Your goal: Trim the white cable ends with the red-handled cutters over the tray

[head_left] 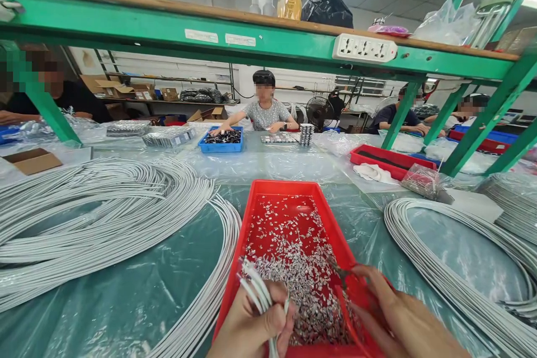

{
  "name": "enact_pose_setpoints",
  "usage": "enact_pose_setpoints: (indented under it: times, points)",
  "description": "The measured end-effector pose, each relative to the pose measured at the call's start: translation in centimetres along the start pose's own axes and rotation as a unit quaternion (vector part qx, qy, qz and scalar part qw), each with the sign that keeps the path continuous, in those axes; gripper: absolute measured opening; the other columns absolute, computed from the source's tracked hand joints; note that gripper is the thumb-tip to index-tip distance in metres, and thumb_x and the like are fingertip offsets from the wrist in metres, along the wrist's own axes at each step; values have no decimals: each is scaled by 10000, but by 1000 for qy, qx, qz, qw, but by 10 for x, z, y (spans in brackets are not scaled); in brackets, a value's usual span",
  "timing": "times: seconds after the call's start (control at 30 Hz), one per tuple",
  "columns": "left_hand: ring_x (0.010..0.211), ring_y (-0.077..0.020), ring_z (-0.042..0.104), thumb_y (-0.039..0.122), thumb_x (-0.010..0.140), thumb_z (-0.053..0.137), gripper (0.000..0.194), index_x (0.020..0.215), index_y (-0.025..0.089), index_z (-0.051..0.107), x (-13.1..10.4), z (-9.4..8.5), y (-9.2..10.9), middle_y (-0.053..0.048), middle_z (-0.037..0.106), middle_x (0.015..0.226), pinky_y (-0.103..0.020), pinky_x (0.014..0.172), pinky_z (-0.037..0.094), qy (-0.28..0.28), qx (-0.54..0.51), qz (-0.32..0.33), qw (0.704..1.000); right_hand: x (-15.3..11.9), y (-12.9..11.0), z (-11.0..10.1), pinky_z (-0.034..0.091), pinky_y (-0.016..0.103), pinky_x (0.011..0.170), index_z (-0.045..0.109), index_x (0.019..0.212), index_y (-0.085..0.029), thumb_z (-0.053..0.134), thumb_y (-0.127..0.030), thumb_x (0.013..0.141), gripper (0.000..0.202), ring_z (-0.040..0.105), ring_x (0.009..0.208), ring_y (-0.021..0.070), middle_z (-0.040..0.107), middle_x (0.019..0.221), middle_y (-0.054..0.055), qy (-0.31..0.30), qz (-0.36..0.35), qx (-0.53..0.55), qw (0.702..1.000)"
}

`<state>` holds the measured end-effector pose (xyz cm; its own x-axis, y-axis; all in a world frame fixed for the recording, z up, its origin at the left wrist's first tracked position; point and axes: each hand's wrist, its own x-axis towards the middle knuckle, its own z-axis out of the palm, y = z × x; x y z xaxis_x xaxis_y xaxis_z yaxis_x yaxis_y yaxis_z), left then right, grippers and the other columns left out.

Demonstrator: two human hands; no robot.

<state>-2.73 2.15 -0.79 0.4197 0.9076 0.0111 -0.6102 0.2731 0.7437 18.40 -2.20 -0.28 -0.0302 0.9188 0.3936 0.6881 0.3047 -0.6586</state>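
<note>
Left hand (255, 327) fist clamped on white cable ends (257, 290), 6 o'clock over red tray (251, 224). Right hand (398, 319) at 5 o'clock, fingertips pinching red-handled tweezers (343, 285) above metal terminals (293, 251).

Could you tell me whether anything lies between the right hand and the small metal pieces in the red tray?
Nothing visible does: the right hand hovers over the red tray, directly beside the metal pieces.

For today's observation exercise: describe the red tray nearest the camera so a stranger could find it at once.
Start at the plastic-covered green table under the green shelf frame. Between two big coils of white cable lies the red tray, just ahead of the person's hands. Unlike the other red tray farther right, it holds small silvery metal pieces.
</note>
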Motion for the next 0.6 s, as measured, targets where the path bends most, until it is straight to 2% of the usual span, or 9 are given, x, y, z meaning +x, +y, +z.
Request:
enact_pose_setpoints:
  times: [0.07,0.13,0.2,0.27,0.37,0.5,0.6]
  points:
    - [359,-40,502,380,526,832,310,655,139,686,1,2,-2,-2,618,534,-129,373,351,35,33,-6,999,4,-8,8,455,239,516,467,1052,-263,455,-313,833,225,624,533,167,661,661,-14,18,16,33,999]
    - [373,-44,507,425,535,816,374,707,114,698,1,4,-4,3,599,509,-136,389,358,72,95,-1,993,7,-17,26,447,218,508,420,1044,-261,415,-330,844,212,589,502,141,626,608,-42,20,34,128,991]
    - [393,-54,506,443,563,797,398,766,116,700,1,6,-5,18,574,475,-151,407,364,87,140,4,986,10,-26,46,440,206,497,442,1009,-239,481,-366,816,234,565,500,132,612,600,-37,36,54,216,974]
    - [408,-61,506,464,587,777,402,778,119,699,0,7,-5,23,557,451,-159,424,367,74,171,-4,982,14,-33,60,435,203,494,507,848,-209,575,-389,764,210,529,493,127,554,557,-35,62,73,266,959]
    - [425,-67,516,490,564,777,422,752,122,689,0,7,-6,16,582,483,-170,448,390,71,180,-19,981,18,-36,68,416,200,477,477,599,-193,648,-354,705,258,451,455,109,458,491,-44,89,84,282,951]
    - [437,-74,507,436,573,791,386,719,112,640,2,6,-12,18,572,506,-188,468,415,96,181,2,979,15,-30,66,398,181,452,486,557,-179,665,-325,684,264,438,456,104,449,493,-39,133,78,238,959]
    - [452,-86,481,436,637,743,356,711,97,664,3,5,-19,1,538,516,-195,466,373,75,235,36,968,11,-23,62,428,173,498,523,569,-170,672,-312,683,235,440,477,102,427,517,-40,134,60,217,965]
